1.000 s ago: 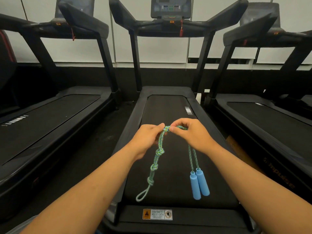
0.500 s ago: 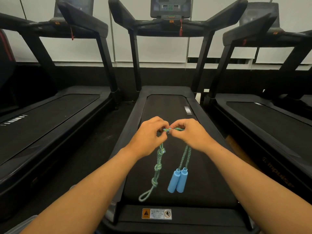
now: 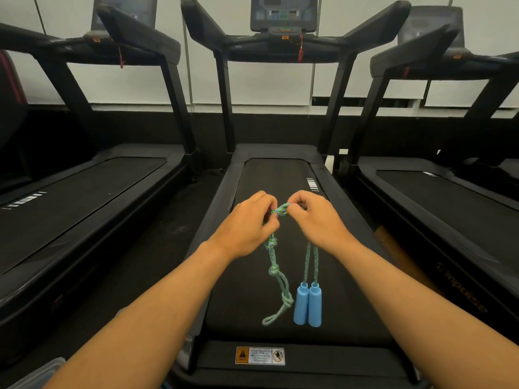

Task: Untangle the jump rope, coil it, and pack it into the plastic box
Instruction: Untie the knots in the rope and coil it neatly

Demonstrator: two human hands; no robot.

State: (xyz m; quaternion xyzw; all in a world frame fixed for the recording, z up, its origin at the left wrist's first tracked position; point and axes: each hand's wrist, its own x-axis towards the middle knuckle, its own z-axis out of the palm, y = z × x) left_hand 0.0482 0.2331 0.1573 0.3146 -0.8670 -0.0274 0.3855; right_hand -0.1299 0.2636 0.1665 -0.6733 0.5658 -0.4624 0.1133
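Hidden: we cannot see the fingertips of either hand where they meet the rope; the left hand's curled fingers cover the stretch just below the top knot.
Cut off: a pale clear plastic corner, the box, shows only at the lower left edge; we cannot make out its inside.
Hard to read: the warning label on the rear of the treadmill is too small for us to read.
Left hand: we see its fingers curled, pinching the rope at the top knot.
Right hand: fingers curled too, pinching the same knot from the other side; the two hands nearly touch.
Rope: green-blue braid, held up over the middle treadmill's belt, hanging down from both hands.
Knots: we count four, one between the hands and three down the left strand, which ends in a small loop.
Handles: two, light blue, side by side and touching, hanging from two strands under the right hand.
Treadmills: we count three, with the hands over the middle one.
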